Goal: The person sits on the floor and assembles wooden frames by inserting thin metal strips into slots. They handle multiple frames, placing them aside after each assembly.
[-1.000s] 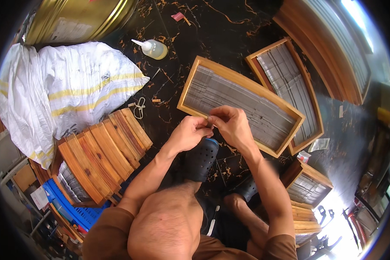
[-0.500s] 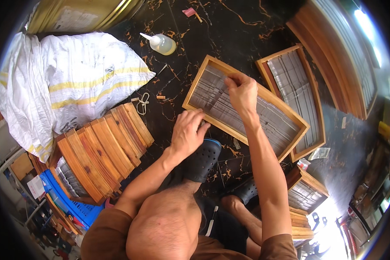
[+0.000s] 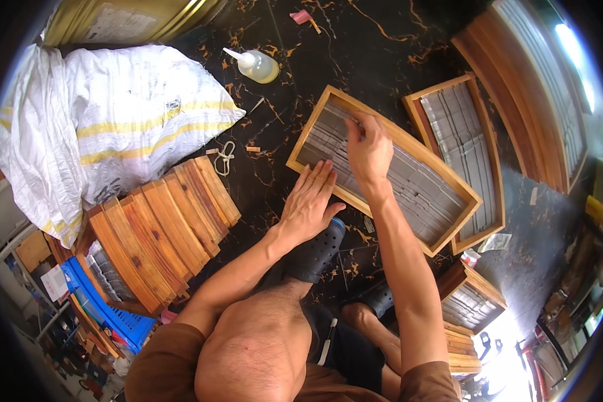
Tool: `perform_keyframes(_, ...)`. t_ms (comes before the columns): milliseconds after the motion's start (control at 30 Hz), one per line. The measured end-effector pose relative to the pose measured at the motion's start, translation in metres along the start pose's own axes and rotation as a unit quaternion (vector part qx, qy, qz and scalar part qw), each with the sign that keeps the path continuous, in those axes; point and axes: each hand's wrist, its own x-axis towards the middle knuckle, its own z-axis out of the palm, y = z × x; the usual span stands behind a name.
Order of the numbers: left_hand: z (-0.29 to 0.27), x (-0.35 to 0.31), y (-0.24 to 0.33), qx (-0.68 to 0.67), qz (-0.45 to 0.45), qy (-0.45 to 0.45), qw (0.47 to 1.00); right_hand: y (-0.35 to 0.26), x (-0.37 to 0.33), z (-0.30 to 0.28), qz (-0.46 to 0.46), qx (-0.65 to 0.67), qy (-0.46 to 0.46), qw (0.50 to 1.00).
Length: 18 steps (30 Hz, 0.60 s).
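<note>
A shallow, light wooden frame (image 3: 442, 173) lies tilted on the floor before me, lined with thin grey strips (image 3: 419, 201) running lengthwise. Across its near edge rests my left hand (image 3: 309, 203), fingers stretched out flat and their tips on the strips. My right hand (image 3: 370, 151) is over the middle of the frame with bent fingers; the thumb and forefinger are a little apart, and I see nothing between them. Partly under the frame's right side sits a second wooden frame (image 3: 494, 157) with similar grey strips.
Stacked wooden frames stand at the left (image 3: 161, 231), far right (image 3: 516, 94) and lower right (image 3: 476, 301). A white sack (image 3: 134, 100), a clear squeeze bottle (image 3: 258, 67) and a loop of cord (image 3: 225, 159) lie ahead left. A blue crate (image 3: 124, 328) is behind the left stack.
My left hand has moved from the frame's near edge onto the strips and flattened. The right thumb and forefinger, pinched together before, have parted slightly.
</note>
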Motion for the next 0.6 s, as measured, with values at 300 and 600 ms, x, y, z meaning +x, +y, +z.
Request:
perform_keyframes(300,-0.004,0.007,-0.002,0.014,-0.012,0.022,1.000,0.008,-0.022,-0.019,0.067,0.008,-0.154,0.986)
perform_keyframes(600,-0.005,0.012,-0.001,-0.013,-0.044,0.031,0.998,-0.034,-0.009,0.009,0.107,-0.031,-0.213,0.971)
